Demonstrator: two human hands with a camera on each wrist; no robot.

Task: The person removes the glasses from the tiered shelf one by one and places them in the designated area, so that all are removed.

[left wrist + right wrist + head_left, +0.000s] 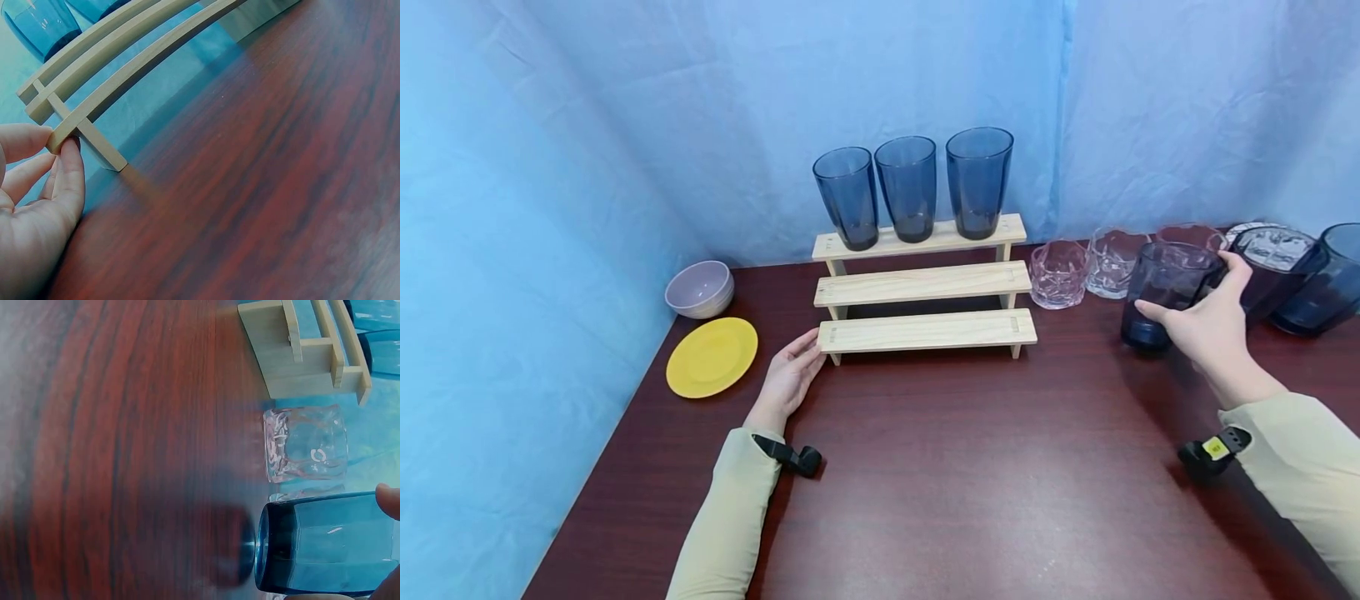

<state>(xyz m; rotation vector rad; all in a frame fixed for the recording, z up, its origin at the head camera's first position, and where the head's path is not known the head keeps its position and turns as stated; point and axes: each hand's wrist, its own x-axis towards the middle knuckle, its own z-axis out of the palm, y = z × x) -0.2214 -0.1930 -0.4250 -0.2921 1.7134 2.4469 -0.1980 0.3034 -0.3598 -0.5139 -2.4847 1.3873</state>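
Observation:
My left hand (790, 373) pinches the left end of the lowest board of a three-step wooden rack (925, 332), thumb on one side and fingers on the other, as the left wrist view shows. On the rack's top step three blue glasses stand in a row: a left glass (850, 200), a middle glass (908, 190) and a right glass (979, 185). To the right, my right hand (1213, 321) grips another blue drinking glass (331, 544) around its upper part. That glass is upright, its base at or just above the tabletop, with its reflection beneath.
Clear pinkish tumblers (1060, 277) stand between the rack and the held glass. More dark blue glasses (1326, 283) are at the far right. On the left lie a yellow plate (711, 358) and a lilac bowl (700, 290). Blue cloth (700, 108) hangs behind the table (970, 467).

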